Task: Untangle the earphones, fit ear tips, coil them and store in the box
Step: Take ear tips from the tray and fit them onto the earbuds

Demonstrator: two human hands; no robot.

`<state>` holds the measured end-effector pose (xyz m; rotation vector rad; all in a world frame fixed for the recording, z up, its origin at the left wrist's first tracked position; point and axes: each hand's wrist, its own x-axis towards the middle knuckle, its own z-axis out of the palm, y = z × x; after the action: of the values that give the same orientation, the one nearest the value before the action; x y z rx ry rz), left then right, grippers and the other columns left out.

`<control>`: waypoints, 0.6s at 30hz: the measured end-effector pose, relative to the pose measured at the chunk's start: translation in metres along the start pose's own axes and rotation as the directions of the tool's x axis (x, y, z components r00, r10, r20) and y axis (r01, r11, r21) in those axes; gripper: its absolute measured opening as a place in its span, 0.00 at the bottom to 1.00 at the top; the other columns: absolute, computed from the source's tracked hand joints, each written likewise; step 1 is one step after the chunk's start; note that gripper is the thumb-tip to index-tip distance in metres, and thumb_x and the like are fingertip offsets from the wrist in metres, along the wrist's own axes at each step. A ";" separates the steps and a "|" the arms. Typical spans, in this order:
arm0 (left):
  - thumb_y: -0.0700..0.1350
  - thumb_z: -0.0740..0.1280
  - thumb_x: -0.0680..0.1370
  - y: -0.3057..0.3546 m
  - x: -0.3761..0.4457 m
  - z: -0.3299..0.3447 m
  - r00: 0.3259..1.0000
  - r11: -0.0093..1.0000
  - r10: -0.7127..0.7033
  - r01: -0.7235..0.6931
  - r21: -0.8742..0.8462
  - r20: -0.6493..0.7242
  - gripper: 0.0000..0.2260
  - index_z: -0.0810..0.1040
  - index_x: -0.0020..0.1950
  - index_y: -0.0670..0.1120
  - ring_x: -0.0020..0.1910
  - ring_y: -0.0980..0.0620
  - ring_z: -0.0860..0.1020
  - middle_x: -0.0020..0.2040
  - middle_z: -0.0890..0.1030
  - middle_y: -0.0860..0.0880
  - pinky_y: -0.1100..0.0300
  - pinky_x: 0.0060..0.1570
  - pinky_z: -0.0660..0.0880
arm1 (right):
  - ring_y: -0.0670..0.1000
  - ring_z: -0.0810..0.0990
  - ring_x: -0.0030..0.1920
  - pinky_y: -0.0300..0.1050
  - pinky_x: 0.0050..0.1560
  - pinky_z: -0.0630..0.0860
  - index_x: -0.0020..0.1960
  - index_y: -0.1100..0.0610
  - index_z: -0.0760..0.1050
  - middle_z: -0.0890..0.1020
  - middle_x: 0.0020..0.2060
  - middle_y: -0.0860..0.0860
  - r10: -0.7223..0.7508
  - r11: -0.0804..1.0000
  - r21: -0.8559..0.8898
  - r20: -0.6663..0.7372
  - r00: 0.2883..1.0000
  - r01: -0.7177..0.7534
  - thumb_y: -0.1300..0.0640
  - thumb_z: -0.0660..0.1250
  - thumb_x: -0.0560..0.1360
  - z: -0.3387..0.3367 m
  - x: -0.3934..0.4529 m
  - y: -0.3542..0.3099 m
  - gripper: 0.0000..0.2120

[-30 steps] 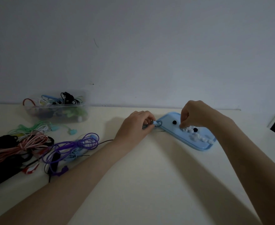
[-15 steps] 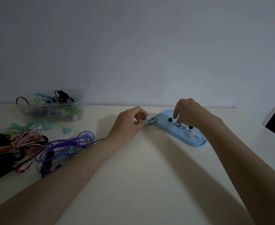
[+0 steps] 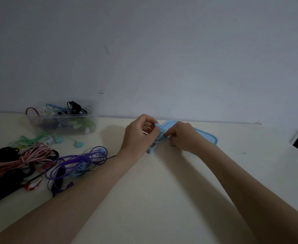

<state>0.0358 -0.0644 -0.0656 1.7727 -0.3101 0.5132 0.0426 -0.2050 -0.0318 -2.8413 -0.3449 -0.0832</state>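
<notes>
Your left hand [image 3: 141, 133] pinches a pale blue earphone [image 3: 156, 125] just left of the blue lid [image 3: 209, 134]. Your right hand [image 3: 181, 135] meets it over the lid's near-left edge, fingers curled, though any ear tip between them is hidden. Far left, the clear box [image 3: 63, 123] waits.
</notes>
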 end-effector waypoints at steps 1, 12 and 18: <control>0.38 0.69 0.72 0.000 0.000 -0.001 1.000 1.000 0.000 0.000 0.000 -0.002 0.10 0.74 0.39 0.53 0.34 0.58 0.74 0.38 0.79 0.51 0.63 0.36 0.73 | 0.52 0.77 0.49 0.37 0.43 0.68 0.59 0.54 0.79 0.81 0.52 0.54 -0.020 1.000 0.011 0.014 1.000 0.020 0.66 0.58 0.76 0.000 0.003 -0.003 0.17; 0.38 0.67 0.75 -0.008 0.006 -0.006 0.975 0.963 -0.215 0.220 -0.156 0.046 0.05 0.78 0.44 0.48 0.28 0.61 0.75 0.38 0.80 0.49 0.66 0.33 0.73 | 0.47 0.74 0.31 0.26 0.31 0.68 0.45 0.59 0.82 0.79 0.30 0.49 0.032 0.870 0.491 -0.150 0.988 0.047 0.67 0.64 0.74 -0.003 0.024 -0.008 0.09; 0.37 0.68 0.75 -0.008 0.006 -0.006 0.973 0.954 -0.217 0.229 -0.192 0.082 0.07 0.78 0.43 0.49 0.34 0.56 0.77 0.39 0.81 0.48 0.66 0.37 0.75 | 0.48 0.77 0.35 0.33 0.38 0.78 0.43 0.63 0.80 0.79 0.35 0.54 0.153 0.385 0.922 -0.111 0.982 0.045 0.69 0.65 0.74 0.014 0.005 -0.002 0.06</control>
<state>0.0433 -0.0559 -0.0687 1.6034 -0.1921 0.2574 0.0471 -0.1986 -0.0442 -1.6619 -0.1579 -0.0923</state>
